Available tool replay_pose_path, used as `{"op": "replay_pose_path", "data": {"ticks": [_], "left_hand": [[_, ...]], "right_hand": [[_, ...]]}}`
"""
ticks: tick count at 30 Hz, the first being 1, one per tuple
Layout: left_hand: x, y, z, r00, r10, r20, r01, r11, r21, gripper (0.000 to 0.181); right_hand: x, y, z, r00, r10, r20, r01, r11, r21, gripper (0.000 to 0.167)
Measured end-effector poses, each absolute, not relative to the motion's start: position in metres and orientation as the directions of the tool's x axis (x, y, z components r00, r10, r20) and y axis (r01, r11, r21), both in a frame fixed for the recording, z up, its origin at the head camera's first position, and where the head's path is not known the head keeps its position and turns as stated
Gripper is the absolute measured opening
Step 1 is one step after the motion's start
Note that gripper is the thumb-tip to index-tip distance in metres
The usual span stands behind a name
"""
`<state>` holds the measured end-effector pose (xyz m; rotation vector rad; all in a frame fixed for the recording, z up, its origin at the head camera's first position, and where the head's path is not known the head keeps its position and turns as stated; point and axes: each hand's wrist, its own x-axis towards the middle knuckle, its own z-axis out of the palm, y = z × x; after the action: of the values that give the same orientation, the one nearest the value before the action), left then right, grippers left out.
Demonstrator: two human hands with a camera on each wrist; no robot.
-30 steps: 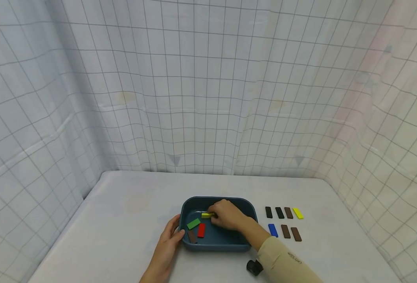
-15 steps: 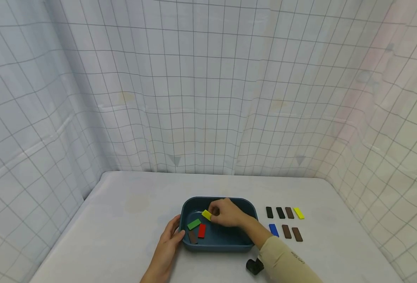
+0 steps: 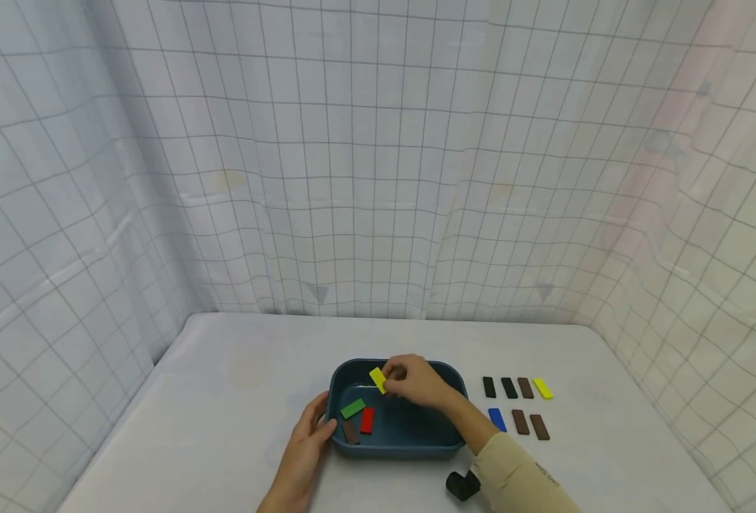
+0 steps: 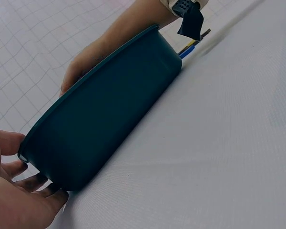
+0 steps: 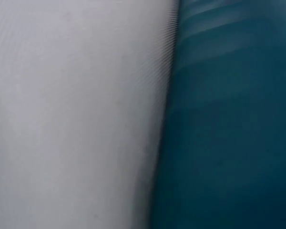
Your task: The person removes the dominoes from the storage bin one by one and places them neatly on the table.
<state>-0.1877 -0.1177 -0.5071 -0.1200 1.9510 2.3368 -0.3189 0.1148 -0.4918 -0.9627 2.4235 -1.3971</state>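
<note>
Over the dark blue plastic tray (image 3: 410,452), my right hand (image 3: 419,382) pinches a yellow rectangular block (image 3: 378,380) between thumb and fingers, tilted and raised off the tray floor. My left hand (image 3: 307,434) grips the tray's left end. In the left wrist view that hand (image 4: 19,191) has its thumb at the rim and its fingers against the outer wall of the tray (image 4: 100,109). A green block (image 3: 353,408), a red block (image 3: 367,420) and a brown block (image 3: 350,432) lie at the tray's left. The right wrist view shows only the tray wall (image 5: 229,119) and white cloth.
Right of the tray, two rows of flat blocks lie on the white tabletop (image 3: 224,399): black (image 3: 489,387), brown (image 3: 521,422), blue (image 3: 496,419) and yellow (image 3: 543,388). A black wrist device (image 3: 462,486) sits by the right sleeve. Gridded white curtains (image 3: 378,178) surround the table.
The yellow block has turned from lying nearly level to a steep tilt and risen a little with my right hand. The left hand keeps its place on the tray.
</note>
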Motion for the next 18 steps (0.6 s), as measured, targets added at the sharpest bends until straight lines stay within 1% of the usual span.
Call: {"op": "replay_pose_path", "data": {"ticks": [6,9,13,18], "left_hand": [[-0.188,-0.117,-0.506,-0.993,0.018,-0.119,-0.120,-0.176,0.977,0.057],[-0.188,-0.117,-0.505,-0.993,0.023,-0.115,-0.117,-0.181,0.977,0.057],[-0.187,-0.117,-0.505,-0.993,0.030,-0.111,-0.115,-0.184,0.976,0.057],[-0.187,-0.118,-0.507,-0.993,0.029,-0.110,-0.114,-0.180,0.977,0.058]], "right_hand": [[-0.318,0.118,-0.485,-0.813,-0.563,0.146,-0.352,0.278,-0.894,0.012],[-0.316,0.121,-0.477,-0.838,-0.526,0.145,-0.292,0.207,-0.934,0.013],[-0.318,0.125,-0.476,-0.868,-0.465,0.175,-0.269,0.145,-0.952,0.015],[-0.321,0.129,-0.478,-0.896,-0.395,0.204,-0.266,0.110,-0.958,0.020]]}}
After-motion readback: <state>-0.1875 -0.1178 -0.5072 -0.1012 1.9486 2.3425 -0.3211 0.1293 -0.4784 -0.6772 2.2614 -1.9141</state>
